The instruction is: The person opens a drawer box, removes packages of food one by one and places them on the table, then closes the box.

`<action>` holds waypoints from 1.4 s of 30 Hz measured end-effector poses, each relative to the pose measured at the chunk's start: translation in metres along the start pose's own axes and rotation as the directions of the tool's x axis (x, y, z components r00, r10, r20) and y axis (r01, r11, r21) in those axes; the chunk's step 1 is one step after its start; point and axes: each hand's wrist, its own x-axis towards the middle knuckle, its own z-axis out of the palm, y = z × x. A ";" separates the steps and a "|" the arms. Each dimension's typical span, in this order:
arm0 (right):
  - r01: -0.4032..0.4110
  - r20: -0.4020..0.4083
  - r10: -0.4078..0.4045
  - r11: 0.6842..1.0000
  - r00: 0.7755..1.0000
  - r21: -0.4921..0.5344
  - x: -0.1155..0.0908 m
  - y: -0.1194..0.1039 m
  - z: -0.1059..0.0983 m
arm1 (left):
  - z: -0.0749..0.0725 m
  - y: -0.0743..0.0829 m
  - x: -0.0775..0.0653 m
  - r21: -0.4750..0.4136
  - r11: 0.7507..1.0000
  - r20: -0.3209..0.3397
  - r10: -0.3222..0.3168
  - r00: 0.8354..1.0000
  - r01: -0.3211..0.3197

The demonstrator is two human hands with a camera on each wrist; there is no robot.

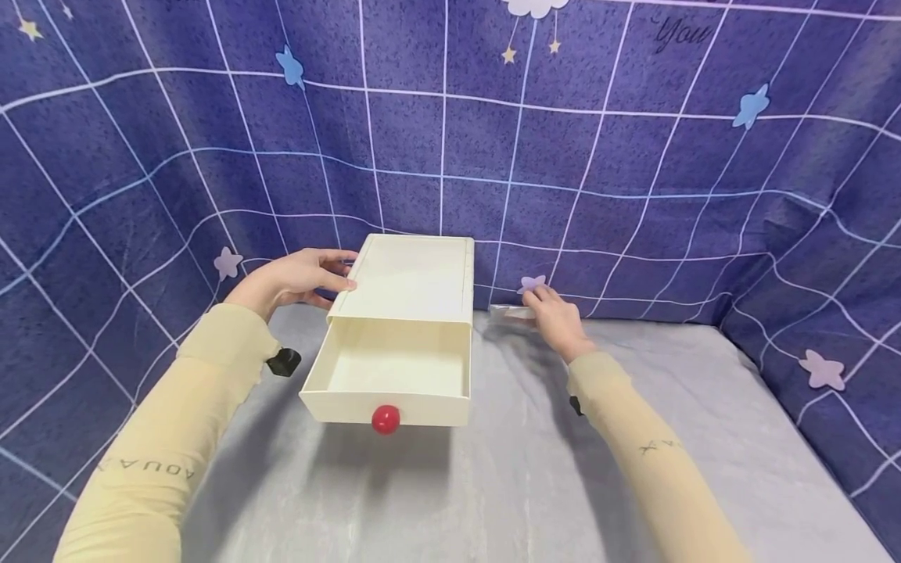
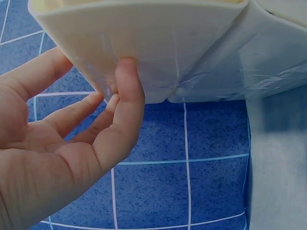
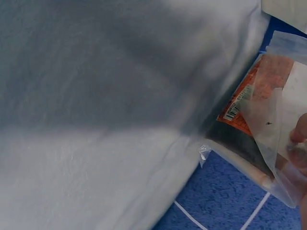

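A white drawer box [image 1: 415,277] stands on the grey cloth with its drawer [image 1: 390,408] pulled out toward me; a red round knob [image 1: 385,420] sits on the front. My left hand [image 1: 299,277] holds the box at its left side near the back. In the left wrist view the fingertips of my left hand [image 2: 81,129] touch the side and corner of the white box [image 2: 144,43]. To the right of the box, my right hand [image 1: 556,317] grips a clear plastic packet [image 1: 511,313]. An orange label with a barcode shows through the packet [image 3: 254,96] in the right wrist view.
Grey cloth [image 1: 521,485] covers the surface. A blue curtain [image 1: 549,141] with white grid lines and stars hangs behind and at both sides, close behind the box. The inside of the drawer faces up between my arms.
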 end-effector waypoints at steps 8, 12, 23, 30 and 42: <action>-0.019 0.013 0.019 1.000 1.000 -0.005 0.002 0.003 0.010 | 0.000 0.004 0.000 0.000 1.000 0.005 0.002 1.000 -0.002; -0.016 0.025 0.016 1.000 1.000 -0.009 0.000 0.003 0.014 | 0.002 0.006 0.000 0.002 1.000 0.013 -0.001 1.000 0.001; 0.046 0.035 -0.045 0.998 0.998 -0.036 -0.004 -0.001 0.016 | 0.002 0.006 0.000 0.003 1.000 0.006 -0.002 1.000 0.002; 0.078 0.090 -0.073 0.995 0.993 -0.057 -0.009 -0.007 0.014 | 0.002 0.006 -0.001 0.006 1.000 0.001 -0.001 1.000 0.001; 0.175 0.127 -0.165 0.982 0.978 -0.072 -0.019 -0.015 0.011 | 0.001 0.003 -0.002 0.007 1.000 -0.006 -0.009 1.000 0.009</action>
